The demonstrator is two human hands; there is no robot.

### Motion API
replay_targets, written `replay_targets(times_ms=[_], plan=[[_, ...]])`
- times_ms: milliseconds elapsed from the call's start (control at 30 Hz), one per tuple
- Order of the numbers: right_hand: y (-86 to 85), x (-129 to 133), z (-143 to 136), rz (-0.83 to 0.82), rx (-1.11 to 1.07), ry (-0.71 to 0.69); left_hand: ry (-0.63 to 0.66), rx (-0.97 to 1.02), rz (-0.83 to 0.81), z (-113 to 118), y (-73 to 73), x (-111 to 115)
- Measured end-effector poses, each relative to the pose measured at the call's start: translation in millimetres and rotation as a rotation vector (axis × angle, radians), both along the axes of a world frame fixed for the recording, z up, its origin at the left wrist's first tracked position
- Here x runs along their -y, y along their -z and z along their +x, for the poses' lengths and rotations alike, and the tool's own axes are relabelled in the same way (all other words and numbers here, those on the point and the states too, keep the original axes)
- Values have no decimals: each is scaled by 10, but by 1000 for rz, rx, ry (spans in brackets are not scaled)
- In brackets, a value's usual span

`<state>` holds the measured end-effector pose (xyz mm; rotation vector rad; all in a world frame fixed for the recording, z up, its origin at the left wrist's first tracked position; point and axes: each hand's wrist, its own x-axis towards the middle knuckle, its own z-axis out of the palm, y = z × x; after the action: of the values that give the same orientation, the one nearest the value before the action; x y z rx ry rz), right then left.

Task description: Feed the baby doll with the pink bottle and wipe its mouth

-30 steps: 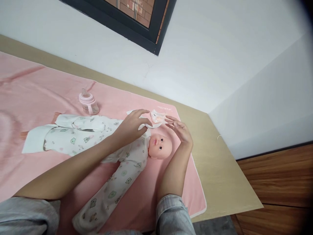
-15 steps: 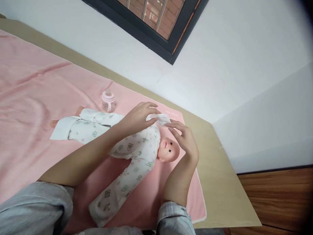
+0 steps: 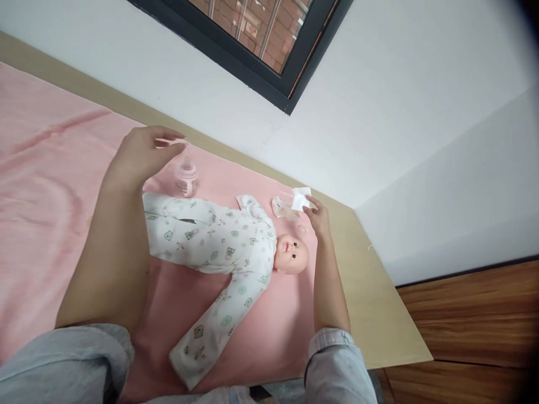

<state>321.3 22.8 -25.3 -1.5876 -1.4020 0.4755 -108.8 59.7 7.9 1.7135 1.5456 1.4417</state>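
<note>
My right hand pinches a folded white tissue at the blanket's far right corner. Just left of the tissue lies a crumpled, see-through item whose kind I cannot make out. Above and left of a pink-topped baby bottle hovers my left hand, its fingers and thumb apart. The bottle stands upright with its teat showing. Between my arms a baby doll lies on its back in printed white clothes; my left forearm hides its feet.
A pink blanket covers much of the tan tabletop. The white wall with a dark-framed window borders the far side. Wood-grain panels stand at the right.
My left hand has let go of the white tissue and moved left to near the bottle. My right hand has carried the tissue slightly away, and the see-through item has come into view.
</note>
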Motion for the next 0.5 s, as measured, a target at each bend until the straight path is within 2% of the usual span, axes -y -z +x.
replay_targets(times_ms=[167,267,367,500], plan=[[109,-275,-21,-114,-83,-29,-84,85,-190,-294,486,-421],[177,-385,-32,-193,-178,-79,-18,58,-316,-443,690,-583],[242,-439,-14,-236,-250,-96,49,12,-353,-502,765,-645],[302,-435,35,-337,-260,-70,117,-12,-364,-445,757,-642]])
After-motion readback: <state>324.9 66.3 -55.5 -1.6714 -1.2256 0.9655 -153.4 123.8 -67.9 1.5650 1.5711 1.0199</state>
